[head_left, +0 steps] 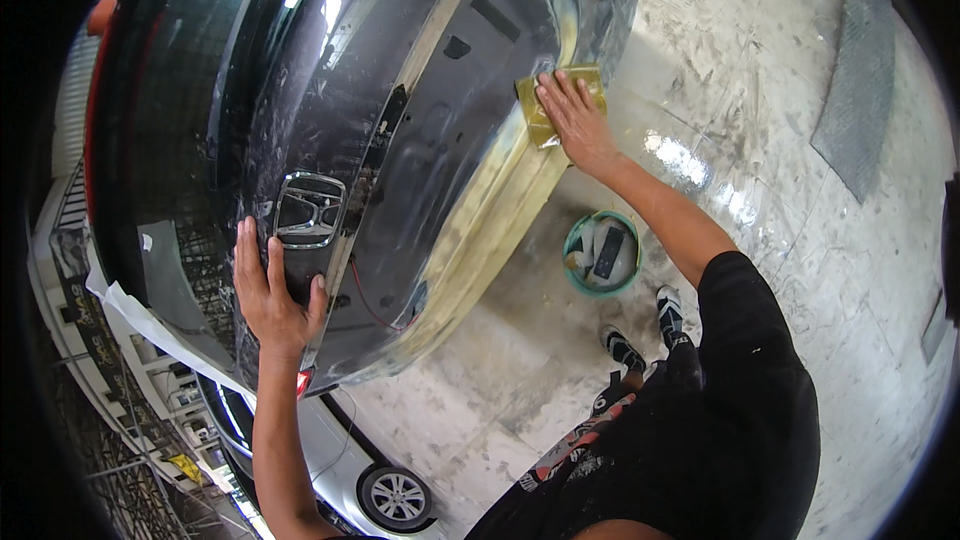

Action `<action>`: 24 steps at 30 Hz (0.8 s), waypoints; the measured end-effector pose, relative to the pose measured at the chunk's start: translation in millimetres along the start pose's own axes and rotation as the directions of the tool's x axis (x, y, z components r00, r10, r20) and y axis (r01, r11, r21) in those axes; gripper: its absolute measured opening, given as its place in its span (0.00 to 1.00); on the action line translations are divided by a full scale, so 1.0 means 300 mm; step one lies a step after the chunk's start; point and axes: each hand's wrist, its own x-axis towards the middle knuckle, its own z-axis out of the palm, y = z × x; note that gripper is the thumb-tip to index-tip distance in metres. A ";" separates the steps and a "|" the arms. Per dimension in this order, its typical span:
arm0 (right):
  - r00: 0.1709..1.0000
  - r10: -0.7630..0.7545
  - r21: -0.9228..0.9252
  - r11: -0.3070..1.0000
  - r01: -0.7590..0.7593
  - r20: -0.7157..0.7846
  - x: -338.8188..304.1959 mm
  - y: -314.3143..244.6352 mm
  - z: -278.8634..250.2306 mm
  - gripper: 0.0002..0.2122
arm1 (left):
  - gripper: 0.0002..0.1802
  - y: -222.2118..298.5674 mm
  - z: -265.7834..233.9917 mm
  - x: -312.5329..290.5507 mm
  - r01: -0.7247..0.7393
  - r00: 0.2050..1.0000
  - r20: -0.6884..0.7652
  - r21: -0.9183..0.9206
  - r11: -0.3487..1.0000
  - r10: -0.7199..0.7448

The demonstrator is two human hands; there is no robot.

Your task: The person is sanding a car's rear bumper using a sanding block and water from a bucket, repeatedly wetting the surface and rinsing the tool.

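A dark grey car's rear end point(440, 140) fills the upper left, with a band of sanded, yellowish bumper point(480, 210) along its near edge. My right hand point(578, 125) presses a yellow-green sheet of sandpaper point(540, 120) onto this bumper, fingers stretched over it. What lies under the palm is hidden. On the tailgate, my left hand point(272, 295) rests with fingers spread, just beside the chrome emblem point(312, 210), and holds nothing.
A round green bucket point(570, 265) of cloudy water stands on the wet concrete floor point(690, 160), with a dark block inside. My shoes point(670, 310) are close by. A grey mat point(858, 80) lies far right. Below left is a silver car's wheel point(397, 496).
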 end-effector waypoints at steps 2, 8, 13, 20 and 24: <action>1.000 0.024 0.011 1.000 -0.024 -0.012 -0.002 -0.017 -0.007 0.32 | 0.38 -0.002 -0.002 -0.006 -0.005 1.000 0.004 0.006 1.000 0.005; 0.992 0.072 -0.082 0.993 -0.081 -0.099 0.019 0.086 -0.022 0.33 | 0.38 -0.006 0.007 0.013 -0.017 1.000 -0.009 0.004 1.000 0.017; 0.997 -0.054 0.015 0.998 0.055 -0.054 -0.024 0.011 -0.003 0.35 | 0.39 -0.003 0.007 0.017 -0.020 1.000 -0.011 0.010 1.000 0.020; 0.987 0.123 0.033 0.992 -0.120 -0.103 0.105 0.038 -0.028 0.31 | 0.40 0.000 -0.004 0.023 -0.026 1.000 -0.005 0.016 1.000 0.026; 0.997 -0.046 0.136 0.989 0.055 -0.069 0.017 -0.092 0.022 0.31 | 0.41 0.002 -0.001 0.009 -0.014 1.000 0.001 0.011 1.000 0.014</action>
